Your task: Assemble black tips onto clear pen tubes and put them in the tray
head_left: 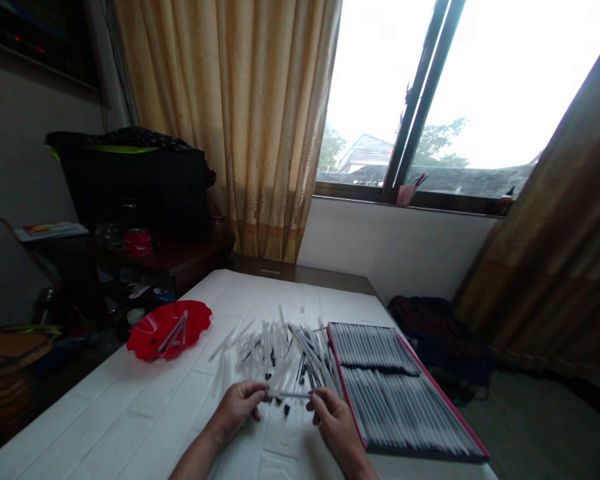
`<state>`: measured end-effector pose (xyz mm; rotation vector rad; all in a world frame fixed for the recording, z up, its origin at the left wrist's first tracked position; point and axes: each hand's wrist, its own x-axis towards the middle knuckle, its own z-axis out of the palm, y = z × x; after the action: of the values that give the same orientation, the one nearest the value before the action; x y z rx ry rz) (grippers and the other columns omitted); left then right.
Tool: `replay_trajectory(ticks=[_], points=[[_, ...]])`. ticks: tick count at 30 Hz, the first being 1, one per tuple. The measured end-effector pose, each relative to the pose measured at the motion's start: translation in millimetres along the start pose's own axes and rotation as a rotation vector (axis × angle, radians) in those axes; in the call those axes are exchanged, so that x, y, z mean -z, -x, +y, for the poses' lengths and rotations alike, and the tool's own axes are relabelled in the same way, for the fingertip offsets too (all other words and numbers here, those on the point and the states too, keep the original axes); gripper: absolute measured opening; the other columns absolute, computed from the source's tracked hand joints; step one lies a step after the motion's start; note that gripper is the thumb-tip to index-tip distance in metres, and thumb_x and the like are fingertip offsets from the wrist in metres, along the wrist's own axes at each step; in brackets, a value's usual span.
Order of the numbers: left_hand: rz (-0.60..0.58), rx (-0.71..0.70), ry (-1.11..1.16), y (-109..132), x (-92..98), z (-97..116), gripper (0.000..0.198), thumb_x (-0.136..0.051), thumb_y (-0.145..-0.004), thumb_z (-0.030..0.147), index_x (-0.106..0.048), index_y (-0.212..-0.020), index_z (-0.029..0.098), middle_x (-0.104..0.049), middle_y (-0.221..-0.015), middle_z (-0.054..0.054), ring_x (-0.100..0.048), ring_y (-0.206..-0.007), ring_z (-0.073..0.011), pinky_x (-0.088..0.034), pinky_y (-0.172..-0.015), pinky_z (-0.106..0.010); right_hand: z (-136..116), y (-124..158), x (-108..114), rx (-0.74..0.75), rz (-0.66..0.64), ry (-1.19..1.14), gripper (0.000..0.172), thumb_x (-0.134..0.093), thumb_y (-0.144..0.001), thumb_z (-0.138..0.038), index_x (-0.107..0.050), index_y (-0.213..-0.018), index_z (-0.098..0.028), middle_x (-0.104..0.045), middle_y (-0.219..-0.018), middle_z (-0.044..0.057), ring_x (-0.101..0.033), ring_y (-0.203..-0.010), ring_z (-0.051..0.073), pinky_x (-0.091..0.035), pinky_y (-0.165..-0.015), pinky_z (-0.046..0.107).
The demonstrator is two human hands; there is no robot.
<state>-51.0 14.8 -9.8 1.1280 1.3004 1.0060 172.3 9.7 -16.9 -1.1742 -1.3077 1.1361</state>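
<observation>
A slim pen (290,395) with a pale see-through barrel lies level between my two hands. My left hand (239,408) pinches its left end, and my right hand (331,417) pinches its right end. Just beyond them spreads a loose pile of clear tubes (260,347), mixed with thin dark sticks that look like refills (307,360). Several small black caps (287,409) lie beneath and around the pen. To the right of my right hand sits a red-edged box (347,407) filled with two rows of similar pens (405,407).
A red scalloped bowl (200,320) with a few tubes stands on the left of the white table (145,413). Behind it is a dark wooden desk (180,257) with a monitor (140,187) and a red can (138,241). Dark cloth (435,327) lies beyond the table's right edge.
</observation>
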Motion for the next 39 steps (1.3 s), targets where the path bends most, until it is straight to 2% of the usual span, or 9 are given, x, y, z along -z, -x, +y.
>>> replay_trajectory(ticks=[3,6,10,12,16,22,28,34,39], points=[[-0.002,-0.001,-0.001,-1,-0.3,0,0.051,-0.066,-0.053,0.053,-0.068,-0.085,0.013,-0.071,-0.071,-0.003,-0.051,-0.041,-0.0079,-0.036,-0.045,-0.022,0,-1,-2,-0.023,0.031,0.056,0.043,-0.054,-0.074,-0.057,-0.058,-0.058,-0.017,-0.057,-0.052,0.001,-0.05,-0.045,0.012,-0.038,-0.043,0.023],[0.003,-0.001,0.0,-2,-0.5,-2,0.054,-0.066,-0.052,0.055,-0.068,-0.085,0.012,-0.071,-0.071,-0.004,-0.05,-0.04,-0.0077,-0.035,-0.044,-0.022,0,-1,-4,-0.041,0.039,0.074,0.047,-0.051,-0.075,-0.061,-0.058,-0.056,-0.017,-0.056,-0.049,0.001,-0.049,-0.042,0.013,-0.037,-0.041,0.024],[0.006,0.002,0.0,-3,-0.3,-4,0.053,-0.065,-0.053,0.055,-0.067,-0.086,0.013,-0.071,-0.073,-0.004,-0.05,-0.041,-0.0075,-0.031,-0.041,-0.021,-2,0,-4,-0.028,0.032,-0.001,0.043,-0.062,-0.069,-0.055,-0.064,-0.09,-0.017,-0.065,-0.066,0.004,-0.057,-0.054,0.016,-0.042,-0.048,0.025],[0.003,0.007,-0.003,-4,-0.1,-5,0.052,-0.065,-0.054,0.054,-0.067,-0.087,0.013,-0.071,-0.074,-0.004,-0.051,-0.041,-0.0074,-0.029,-0.039,-0.02,-2,1,-2,-0.021,0.029,-0.047,0.045,-0.065,-0.067,-0.052,-0.063,-0.094,-0.017,-0.066,-0.071,0.005,-0.059,-0.059,0.017,-0.044,-0.05,0.025],[-0.01,0.018,-0.009,-4,0.2,-7,0.054,-0.065,-0.053,0.055,-0.067,-0.087,0.013,-0.072,-0.074,-0.004,-0.051,-0.04,-0.0075,-0.026,-0.037,-0.019,-3,0,-1,-0.018,0.026,-0.018,0.037,-0.062,-0.07,-0.052,-0.063,-0.073,-0.016,-0.062,-0.061,0.002,-0.053,-0.051,0.013,-0.041,-0.049,0.023],[-0.007,0.012,-0.012,-4,-0.1,-7,0.054,-0.066,-0.053,0.055,-0.068,-0.086,0.013,-0.072,-0.074,-0.004,-0.051,-0.041,-0.0075,-0.031,-0.04,-0.019,5,-4,-4,-0.043,0.061,0.004,0.046,-0.055,-0.074,-0.058,-0.054,-0.055,-0.017,-0.054,-0.048,0.0,-0.045,-0.042,0.01,-0.033,-0.042,0.022],[-0.01,0.009,-0.015,-4,0.1,-7,0.057,-0.066,-0.051,0.057,-0.068,-0.087,0.013,-0.071,-0.073,-0.005,-0.051,-0.041,-0.0082,-0.032,-0.04,-0.02,3,-4,-2,-0.054,0.015,-0.087,0.046,-0.066,-0.066,-0.052,-0.065,-0.094,-0.016,-0.066,-0.066,0.004,-0.053,-0.05,0.013,-0.042,-0.048,0.024],[-0.031,-0.009,-0.021,-4,-0.2,-5,0.052,-0.068,-0.052,0.055,-0.069,-0.083,0.013,-0.07,-0.07,-0.003,-0.05,-0.041,-0.0075,-0.039,-0.045,-0.022,-2,-1,-1,-0.027,0.013,-0.035,0.034,-0.062,-0.072,-0.05,-0.066,-0.073,-0.016,-0.064,-0.061,0.004,-0.053,-0.051,0.013,-0.041,-0.05,0.024],[-0.049,-0.025,-0.048,-1,-0.6,-5,0.045,-0.066,-0.057,0.051,-0.07,-0.082,0.013,-0.07,-0.071,-0.003,-0.051,-0.043,-0.0081,-0.038,-0.046,-0.022,0,-5,-4,-0.045,0.078,-0.02,0.041,-0.06,-0.072,-0.054,-0.062,-0.058,-0.016,-0.06,-0.053,0.003,-0.05,-0.046,0.012,-0.038,-0.046,0.023]])
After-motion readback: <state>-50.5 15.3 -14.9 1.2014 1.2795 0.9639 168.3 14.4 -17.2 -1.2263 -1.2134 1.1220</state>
